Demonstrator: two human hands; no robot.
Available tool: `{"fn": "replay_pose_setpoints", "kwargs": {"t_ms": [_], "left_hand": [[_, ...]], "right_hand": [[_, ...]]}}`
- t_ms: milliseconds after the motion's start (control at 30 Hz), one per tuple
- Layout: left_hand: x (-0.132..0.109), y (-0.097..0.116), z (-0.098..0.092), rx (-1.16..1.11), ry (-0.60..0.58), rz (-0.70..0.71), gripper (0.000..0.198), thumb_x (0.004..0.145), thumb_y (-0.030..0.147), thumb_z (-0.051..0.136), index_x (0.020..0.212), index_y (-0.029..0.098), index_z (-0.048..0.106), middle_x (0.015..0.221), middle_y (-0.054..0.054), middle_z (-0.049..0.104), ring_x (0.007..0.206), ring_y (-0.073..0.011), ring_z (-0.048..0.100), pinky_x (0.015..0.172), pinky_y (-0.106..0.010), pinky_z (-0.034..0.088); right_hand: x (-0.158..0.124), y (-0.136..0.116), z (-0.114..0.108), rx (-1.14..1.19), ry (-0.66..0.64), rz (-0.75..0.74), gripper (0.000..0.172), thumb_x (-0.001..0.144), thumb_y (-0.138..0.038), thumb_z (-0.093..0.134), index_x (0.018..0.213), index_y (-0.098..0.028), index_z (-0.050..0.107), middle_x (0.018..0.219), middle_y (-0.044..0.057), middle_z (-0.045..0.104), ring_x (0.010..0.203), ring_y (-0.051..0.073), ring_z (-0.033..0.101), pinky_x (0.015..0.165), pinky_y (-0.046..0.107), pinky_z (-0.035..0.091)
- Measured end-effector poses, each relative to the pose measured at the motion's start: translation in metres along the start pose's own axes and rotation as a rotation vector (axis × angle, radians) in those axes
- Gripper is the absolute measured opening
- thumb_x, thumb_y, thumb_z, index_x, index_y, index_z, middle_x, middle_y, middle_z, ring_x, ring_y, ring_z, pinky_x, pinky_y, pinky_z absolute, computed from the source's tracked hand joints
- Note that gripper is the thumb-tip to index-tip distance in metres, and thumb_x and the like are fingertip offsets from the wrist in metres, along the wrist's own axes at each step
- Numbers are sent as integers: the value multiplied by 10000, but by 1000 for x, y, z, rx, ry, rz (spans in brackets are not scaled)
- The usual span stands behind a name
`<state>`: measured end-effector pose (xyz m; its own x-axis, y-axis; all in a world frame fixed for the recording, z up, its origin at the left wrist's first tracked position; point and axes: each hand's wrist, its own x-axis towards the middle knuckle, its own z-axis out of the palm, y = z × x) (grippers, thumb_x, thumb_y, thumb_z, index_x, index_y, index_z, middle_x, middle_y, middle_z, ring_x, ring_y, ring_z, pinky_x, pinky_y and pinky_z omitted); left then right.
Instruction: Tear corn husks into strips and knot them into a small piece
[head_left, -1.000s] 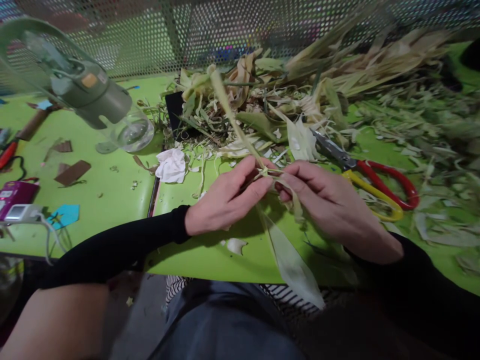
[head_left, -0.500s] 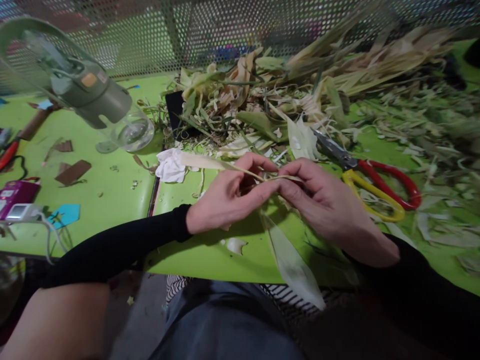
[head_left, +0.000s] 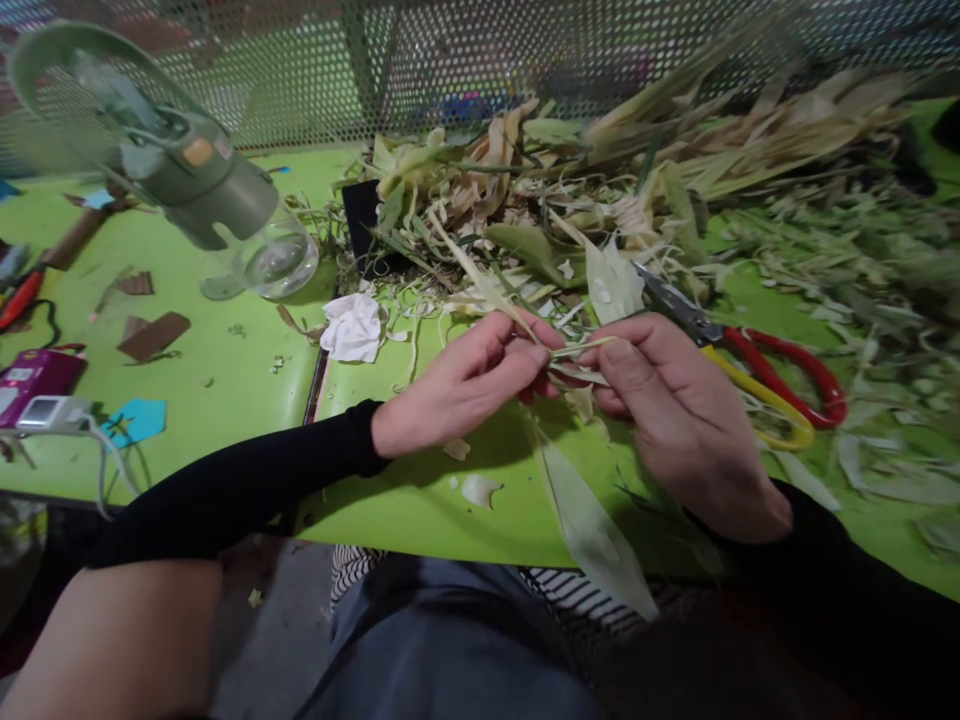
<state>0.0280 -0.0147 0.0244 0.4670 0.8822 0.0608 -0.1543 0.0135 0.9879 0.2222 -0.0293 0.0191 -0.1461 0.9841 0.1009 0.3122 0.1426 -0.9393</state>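
Pale corn husk strips (head_left: 574, 352) stretch between my two hands above the front of the green table. My left hand (head_left: 480, 375) pinches them between thumb and fingers, and one long strip sticks out up and to the left past its knuckles. With thumb and forefinger closed, my right hand (head_left: 667, 400) grips the other end of the strips. A wide husk piece (head_left: 589, 520) hangs from below my left hand over the table's front edge. Where the strips cross inside my left fingers is hidden. Scissors (head_left: 787, 375) with one red and one yellow handle lie just beyond my right hand.
A heap of corn husks (head_left: 510, 180) covers the back, and green shreds (head_left: 840, 260) spread at right. A crumpled white tissue (head_left: 352, 328), a green-lidded bottle (head_left: 225, 200), brown scraps (head_left: 154, 337) and a purple box (head_left: 41, 380) lie at left. A perforated screen (head_left: 300, 80) closes the back.
My hands have moved apart, drawing the strips out between them. The long strip at my left hand has swung from pointing left to pointing up and away.
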Motion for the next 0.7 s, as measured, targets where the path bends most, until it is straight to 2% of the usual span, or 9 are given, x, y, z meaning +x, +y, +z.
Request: {"fn": "replay_pose_setpoints", "kwargs": {"t_ms": [133, 267, 400, 567, 700], "left_hand": [[3, -2, -2, -44, -19, -47, 59, 1038, 226, 546, 1011, 180, 520, 792, 12, 695, 730, -73, 671, 692, -194, 526], [3, -3, -3, -36, 32, -66, 81, 1040, 239, 551, 996, 183, 513, 808, 0, 734, 720, -70, 674, 672, -191, 513], [1, 2, -4, -13, 24, -58, 145, 1031, 300, 599, 997, 183, 520, 782, 19, 704, 636, -56, 593, 610, -195, 477], [2, 6, -6, -70, -28, 1, 231, 975, 336, 713, 1002, 182, 544, 726, 50, 627, 627, -56, 535, 578, -197, 426], [2, 8, -8, -100, -60, -86, 245, 988, 349, 705, 1092, 182, 558, 718, 61, 611, 589, -52, 506, 560, -204, 399]], "right_hand": [[1, 1, 1, 45, 49, -9, 314, 1005, -556, 612, 974, -244, 630, 867, -9, 675, 627, 103, 556, 564, 253, 433], [4, -3, -6, -137, 13, -87, 307, 1018, -530, 587, 975, -234, 656, 667, -43, 582, 538, 109, 500, 508, 256, 386], [6, -7, -17, -280, -63, -133, 330, 1021, -518, 579, 1072, -223, 717, 581, -63, 512, 496, 114, 449, 472, 264, 343], [7, -5, -21, -236, -64, -149, 381, 1022, -580, 573, 1062, -237, 733, 561, -67, 492, 471, 108, 421, 446, 258, 323], [6, -10, -20, -181, -64, -100, 399, 1016, -610, 573, 1024, -249, 743, 571, -59, 482, 485, 108, 410, 437, 257, 294]]}}
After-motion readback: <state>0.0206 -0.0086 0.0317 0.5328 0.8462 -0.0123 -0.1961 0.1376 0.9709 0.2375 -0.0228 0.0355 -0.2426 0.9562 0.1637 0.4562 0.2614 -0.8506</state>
